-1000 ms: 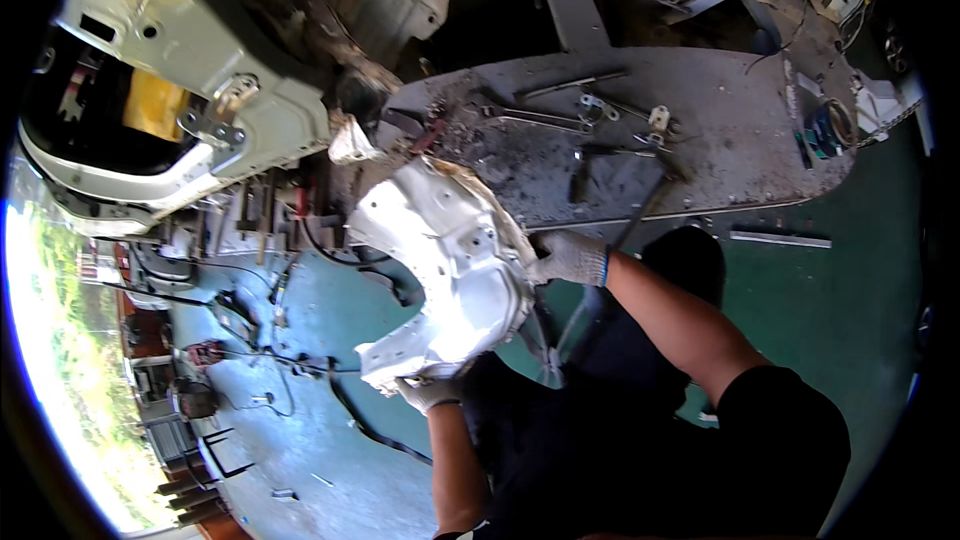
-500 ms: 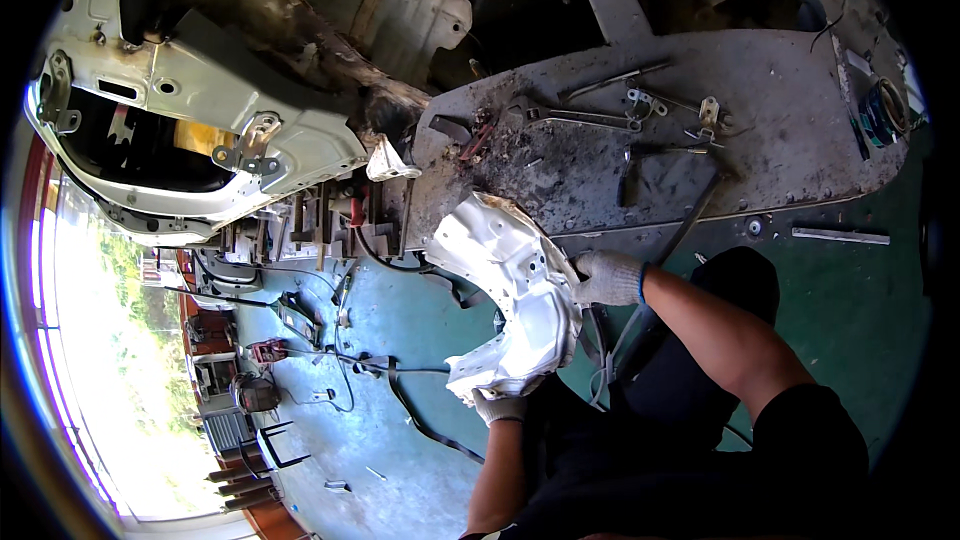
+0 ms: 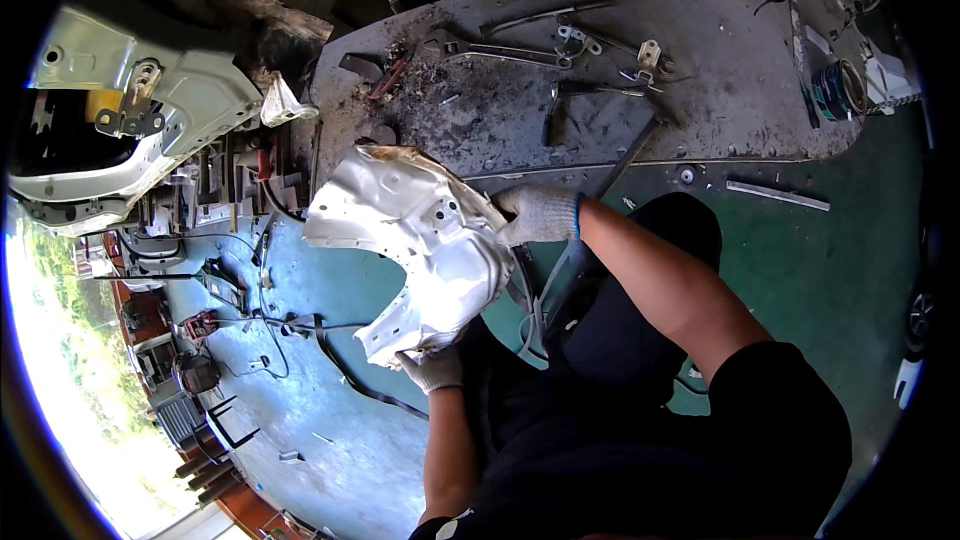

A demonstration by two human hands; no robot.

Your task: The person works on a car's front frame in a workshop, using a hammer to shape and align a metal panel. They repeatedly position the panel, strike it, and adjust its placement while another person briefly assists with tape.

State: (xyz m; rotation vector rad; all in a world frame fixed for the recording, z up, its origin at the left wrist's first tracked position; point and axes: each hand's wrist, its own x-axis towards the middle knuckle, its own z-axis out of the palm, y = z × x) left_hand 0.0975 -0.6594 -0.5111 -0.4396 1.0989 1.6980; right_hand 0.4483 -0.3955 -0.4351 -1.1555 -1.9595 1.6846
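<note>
Since the white metal panel [image 3: 425, 245] is broad, left hand [image 3: 436, 370] clamps its near end, right hand [image 3: 540, 214] its side edge, probably for balance; wrench [image 3: 510, 54] beyond right hand.

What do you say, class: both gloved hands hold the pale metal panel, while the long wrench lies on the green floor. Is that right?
The place of the long wrench is wrong: the head view shows it on the grey platform. The rest stands: the left hand and right hand hold the pale metal panel.
</note>
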